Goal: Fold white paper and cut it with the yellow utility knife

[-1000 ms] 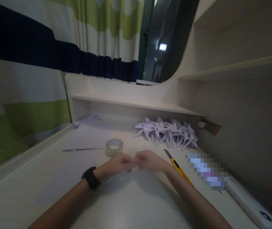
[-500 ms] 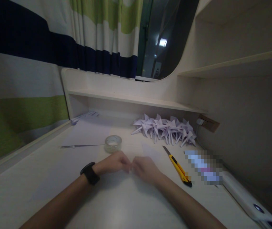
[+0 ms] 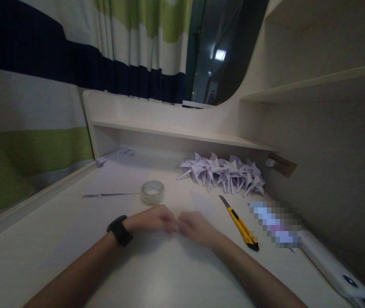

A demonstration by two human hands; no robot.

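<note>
My left hand [image 3: 157, 219], with a black watch [image 3: 120, 230] at its wrist, is closed, its fingertips pinched together. My right hand [image 3: 195, 227] is closed too, and its fingertips meet those of the left above the white desk [image 3: 157, 273]. Whatever lies between the fingers is too small and blurred to make out. Just behind the left hand stands a roll of clear tape [image 3: 152, 193]. A sheet of white paper [image 3: 201, 201] lies behind the right hand. To the right rests a yellow utility knife [image 3: 240, 224] with its blade out.
Several folded paper pinwheels [image 3: 224, 171] are heaped at the back under the shelf [image 3: 176, 134]. A stack of white paper [image 3: 115, 175] lies at the back left. Along the right edge are a blurred-out flat object [image 3: 274, 224] and a long white device [image 3: 330, 265].
Both hands stay together at nearly the same spot, with a slight shift of the fingers. The whole view has moved very little.
</note>
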